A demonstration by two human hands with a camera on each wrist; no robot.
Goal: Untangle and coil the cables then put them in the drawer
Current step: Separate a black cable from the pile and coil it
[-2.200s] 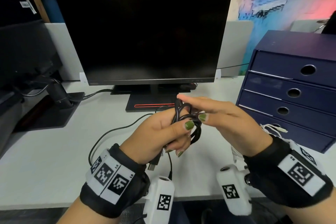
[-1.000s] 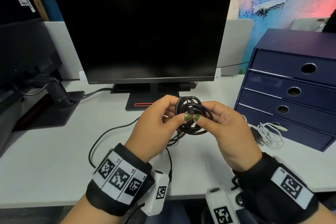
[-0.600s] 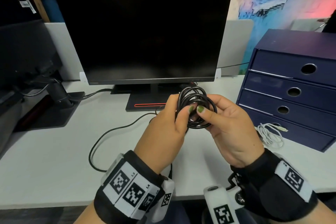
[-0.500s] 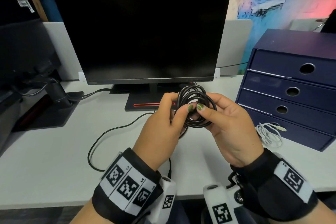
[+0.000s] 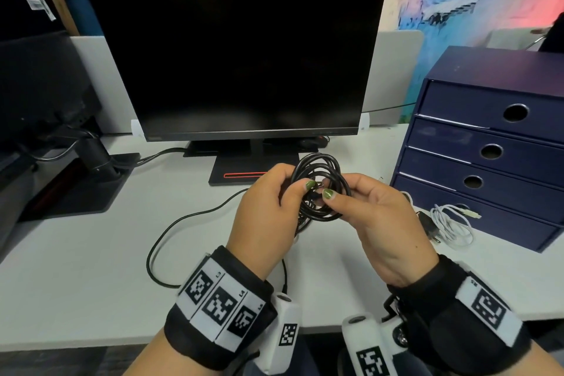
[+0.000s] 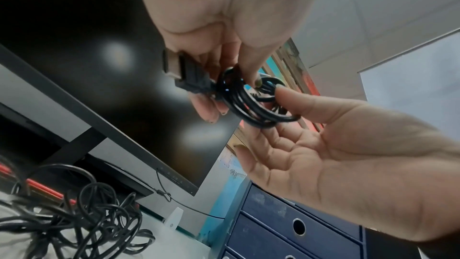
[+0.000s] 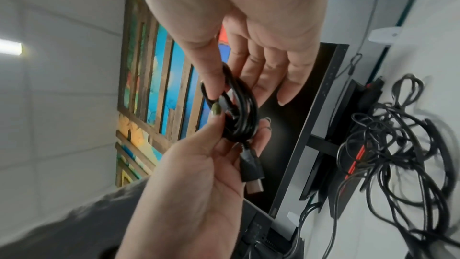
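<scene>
White desk (image 5: 76,253) surface: since a moment ago, the left hand (image 5: 262,217) and right hand (image 5: 378,223) have closed the black rubber cable coil (image 5: 320,189); both grips pinch it, ready for the navy cardboard drawer unit (image 5: 488,156).

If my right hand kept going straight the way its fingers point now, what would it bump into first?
Most likely the black cable coil it already pinches, then the left hand on the coil's other side. The right hand points up and leftward toward the monitor; depth beyond is unclear.
</scene>
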